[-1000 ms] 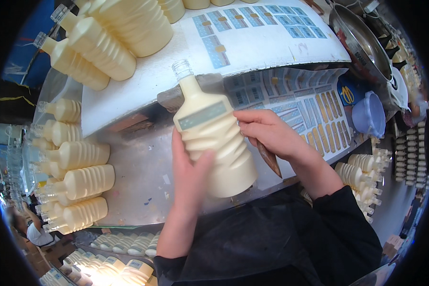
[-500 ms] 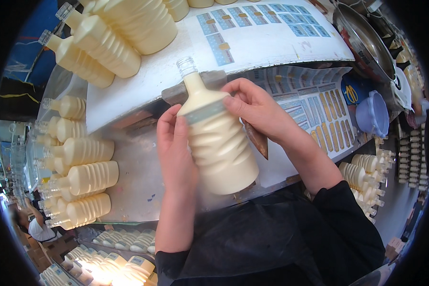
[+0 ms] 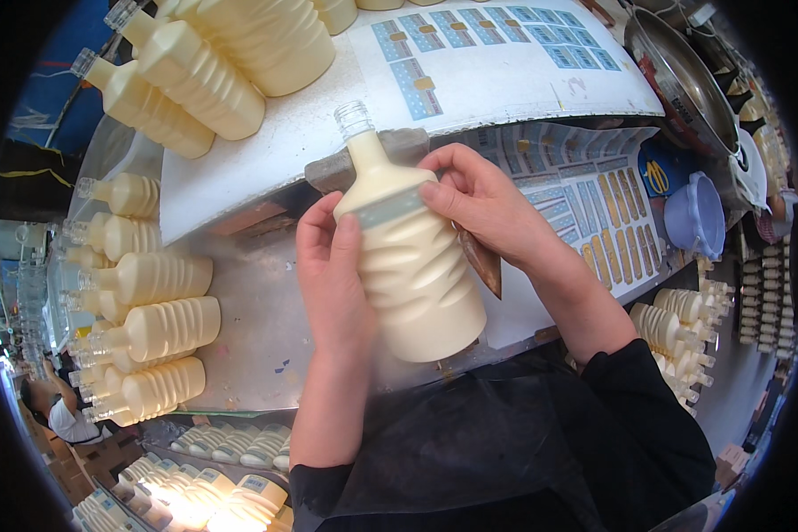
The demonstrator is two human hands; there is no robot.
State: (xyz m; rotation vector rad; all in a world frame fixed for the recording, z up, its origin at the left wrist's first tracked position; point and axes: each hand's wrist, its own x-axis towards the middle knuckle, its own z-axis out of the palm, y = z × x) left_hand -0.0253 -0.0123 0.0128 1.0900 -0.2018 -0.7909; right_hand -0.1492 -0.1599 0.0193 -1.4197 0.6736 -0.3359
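Observation:
Between my hands a cream-coloured bottle point(image 3: 419, 297) with a rippled body and a clear threaded neck leans with its neck away from me. A grey-blue dotted label strip point(image 3: 388, 209) runs across its shoulder. My left hand point(image 3: 332, 270) is closed on the bottle's left side, its thumb at the strip's left end. My right hand point(image 3: 483, 199) grips the other side, the thumb pressing on the strip's right end. Under the right palm juts a brown pointed tool point(image 3: 481, 263); whether the hand holds it is hidden. Behind the bottle's neck sits a grey block point(image 3: 328, 170).
Blue label sheets point(image 3: 470, 31) lie on the raised white board point(image 3: 523, 97); another label sheet point(image 3: 625, 208) with gold strips is below it. Cream bottles point(image 3: 164, 279) line the left. A lilac bucket point(image 3: 693, 215) and a metal pan point(image 3: 683, 75) are at right. Another person point(image 3: 62, 412) is far left.
The bottle and both hands have shifted very slightly to the right. The strip looks sharper on the bottle now, and both thumbs stay at its ends.

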